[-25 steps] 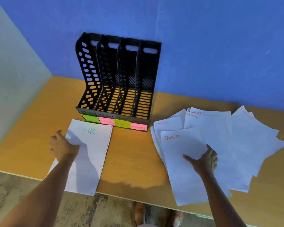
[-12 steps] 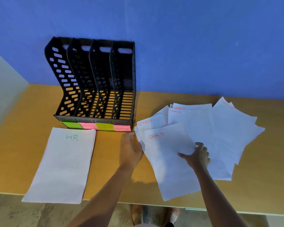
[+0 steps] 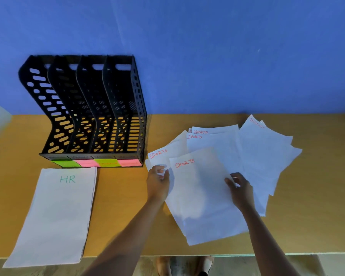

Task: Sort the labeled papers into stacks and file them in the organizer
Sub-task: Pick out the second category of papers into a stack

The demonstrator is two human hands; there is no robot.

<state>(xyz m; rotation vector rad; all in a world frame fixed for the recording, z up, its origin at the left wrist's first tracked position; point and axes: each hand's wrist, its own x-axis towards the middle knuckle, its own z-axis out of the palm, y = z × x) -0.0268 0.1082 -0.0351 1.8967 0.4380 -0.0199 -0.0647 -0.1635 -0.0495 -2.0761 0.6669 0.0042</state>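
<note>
Fingers of the left hand (image 3: 157, 183) curl at the left edge of the loose white sheets, seemingly pinching the corner of a lower one marked SPORTS, while the right hand (image 3: 239, 191) bends its fingers over the right edge of the top SPORTS sheet (image 3: 199, 194). Gripping from both sides like this looks meant to gather the matching sheets and square them into one stack.

Around that sheet, at centre right of the frame, the scattered papers (image 3: 267, 156) fan out in overlapping layers: several show SPORTS in red at their top corners, and one toward the upper right carries a partly hidden red word that seems to read FINANCE. All are plain white and lie flat on the wooden table (image 3: 120, 196).

At lower left a tidy HR stack (image 3: 58, 212), lettered in green, lies apart from the mess, its near end overhanging the table edge. Just behind it, at upper left against the blue wall (image 3: 207, 56), stands the black organizer (image 3: 88, 108). Its four slots appear empty, and green and pink labels (image 3: 97, 162) run along its front, so filing has probably not begun.
</note>
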